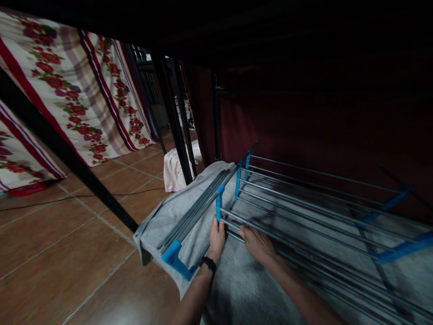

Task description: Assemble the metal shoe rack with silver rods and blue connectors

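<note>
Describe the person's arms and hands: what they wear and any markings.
No sleeves are in view; both arms are bare. The left hand and right hand wear no gloves. A black band, perhaps a watch, sits on the left wrist; the right wrist is bare. The light is too dim to tell rings or marks.

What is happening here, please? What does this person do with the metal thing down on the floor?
A person is working low down, over a grey cloth spread on the tiled floor. The left hand grips the lower end of a blue side piece of a metal rack that sits on the cloth. The right hand rests on the rack's front rods, close beside it. A separate bundle of rods lies to the left, untouched.
</note>
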A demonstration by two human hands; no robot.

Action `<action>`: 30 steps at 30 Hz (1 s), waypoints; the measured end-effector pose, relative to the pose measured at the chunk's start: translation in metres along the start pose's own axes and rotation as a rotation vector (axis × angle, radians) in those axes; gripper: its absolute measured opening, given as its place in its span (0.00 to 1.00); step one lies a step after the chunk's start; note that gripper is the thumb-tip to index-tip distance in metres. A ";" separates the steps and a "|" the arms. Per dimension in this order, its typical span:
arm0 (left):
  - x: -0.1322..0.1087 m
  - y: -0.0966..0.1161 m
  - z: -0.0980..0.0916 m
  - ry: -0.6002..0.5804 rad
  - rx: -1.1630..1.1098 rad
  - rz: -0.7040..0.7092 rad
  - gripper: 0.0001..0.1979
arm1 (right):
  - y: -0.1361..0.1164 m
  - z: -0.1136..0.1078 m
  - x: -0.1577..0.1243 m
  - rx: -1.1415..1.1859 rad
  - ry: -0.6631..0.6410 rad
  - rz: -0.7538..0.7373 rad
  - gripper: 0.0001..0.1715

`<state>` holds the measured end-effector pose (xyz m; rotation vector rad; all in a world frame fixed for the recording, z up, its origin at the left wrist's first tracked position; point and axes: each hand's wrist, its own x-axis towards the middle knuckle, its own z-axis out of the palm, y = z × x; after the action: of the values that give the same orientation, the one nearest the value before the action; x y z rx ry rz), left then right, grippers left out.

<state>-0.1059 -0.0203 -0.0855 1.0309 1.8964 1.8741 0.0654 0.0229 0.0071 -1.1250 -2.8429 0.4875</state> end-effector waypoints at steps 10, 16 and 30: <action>-0.003 0.006 0.002 0.022 0.065 0.022 0.10 | -0.001 -0.011 0.005 0.122 -0.089 0.041 0.21; -0.005 0.013 0.001 -0.005 0.078 0.038 0.12 | -0.005 -0.004 -0.001 -0.031 0.078 -0.024 0.21; -0.028 0.007 -0.021 -0.058 0.711 -0.003 0.18 | 0.022 0.075 -0.035 -0.155 0.256 0.048 0.28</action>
<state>-0.0981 -0.0549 -0.0844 1.2389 2.5865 1.1402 0.0937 -0.0060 -0.0678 -1.1863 -2.6721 0.1156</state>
